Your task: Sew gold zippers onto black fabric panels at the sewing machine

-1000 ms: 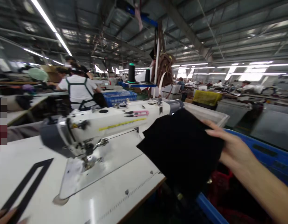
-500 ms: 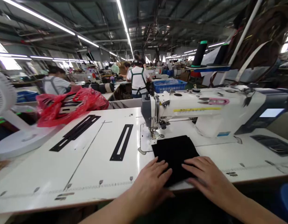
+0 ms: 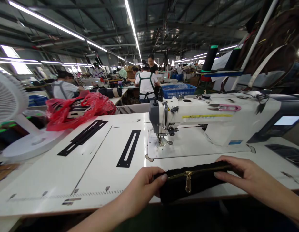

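A black fabric piece with a gold zipper [image 3: 202, 182] is stretched between my two hands at the table's front edge, its zipper side towards me. The gold zipper pull [image 3: 188, 183] hangs down near its middle. My left hand [image 3: 149, 183] pinches the left end, thumb on the near side. My right hand [image 3: 238, 174] grips the right end, with the thumb in front and fingers behind. Just beyond the fabric stands the white sewing machine [image 3: 202, 112]; its needle and presser foot [image 3: 161, 140] have no fabric under them.
A black slotted strip [image 3: 128, 149] lies left of the machine, and several more strips [image 3: 84, 137] overlap further left. A red plastic bag [image 3: 79, 109] and a white fan [image 3: 18, 129] stand at the left. Thread cones [image 3: 209, 59] rise behind the machine. People sit at tables beyond.
The black fabric has come off the tabletop by the needle plate and is tipped up nearer to me, showing the zipper. Both hands went from lying flat on it to gripping its ends.
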Demonstrator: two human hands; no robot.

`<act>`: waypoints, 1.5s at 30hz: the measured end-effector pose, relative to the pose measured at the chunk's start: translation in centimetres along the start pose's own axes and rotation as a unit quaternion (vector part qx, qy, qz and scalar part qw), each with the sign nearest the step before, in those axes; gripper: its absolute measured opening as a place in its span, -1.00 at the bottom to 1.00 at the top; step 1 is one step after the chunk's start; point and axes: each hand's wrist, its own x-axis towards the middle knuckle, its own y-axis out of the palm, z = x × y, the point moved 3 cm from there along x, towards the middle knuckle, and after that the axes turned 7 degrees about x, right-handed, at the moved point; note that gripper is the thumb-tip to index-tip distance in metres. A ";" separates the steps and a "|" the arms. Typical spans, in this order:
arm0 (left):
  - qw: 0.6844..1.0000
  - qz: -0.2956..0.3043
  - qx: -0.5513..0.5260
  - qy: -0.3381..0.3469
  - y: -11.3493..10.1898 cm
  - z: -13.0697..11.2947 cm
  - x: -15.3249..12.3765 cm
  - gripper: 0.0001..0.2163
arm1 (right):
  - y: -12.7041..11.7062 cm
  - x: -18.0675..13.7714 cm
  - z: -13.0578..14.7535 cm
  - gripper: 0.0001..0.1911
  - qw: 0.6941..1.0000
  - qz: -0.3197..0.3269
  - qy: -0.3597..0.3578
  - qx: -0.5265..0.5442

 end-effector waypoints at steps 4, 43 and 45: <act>0.998 0.038 0.046 0.033 0.5 -2.9 -0.4 -0.72 | -0.5 0.5 2.7 -0.70 0.999 0.016 -0.046 -0.010; 0.924 -0.098 0.322 0.181 -1.7 -6.6 1.1 -0.93 | -0.5 -0.4 3.3 -0.59 0.994 -0.060 -0.052 -0.073; 0.905 -0.114 0.354 0.205 -0.8 -7.9 1.3 -0.92 | -1.8 0.2 3.9 -0.54 0.996 -0.051 -0.048 -0.058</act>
